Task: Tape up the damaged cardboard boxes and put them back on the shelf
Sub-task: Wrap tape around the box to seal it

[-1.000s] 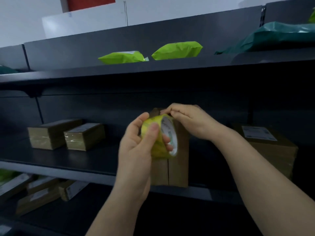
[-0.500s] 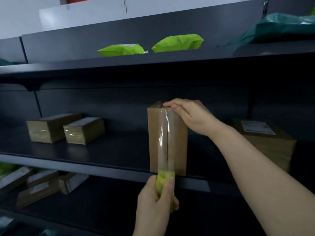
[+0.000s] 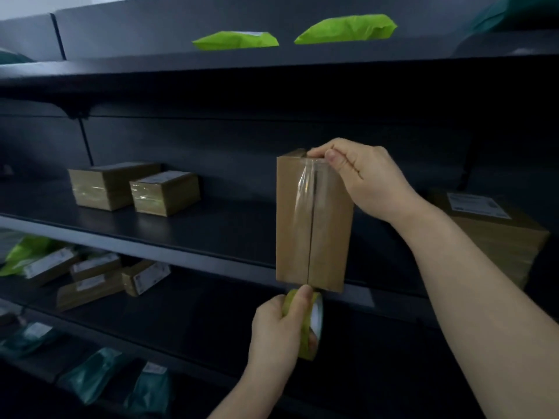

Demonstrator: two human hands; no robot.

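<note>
Tape roll drawn below box bottom edge, right hand pinching top

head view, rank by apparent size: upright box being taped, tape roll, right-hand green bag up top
1. upright box
2. green bag and tape roll: look about alike; roll nearer, partly hidden by left hand, so unranked

My right hand pinches clear tape strip at top edge of upright cardboard box on dark shelf. My left hand grips yellow tape roll just below box bottom. Strip runs down centre seam.
</note>
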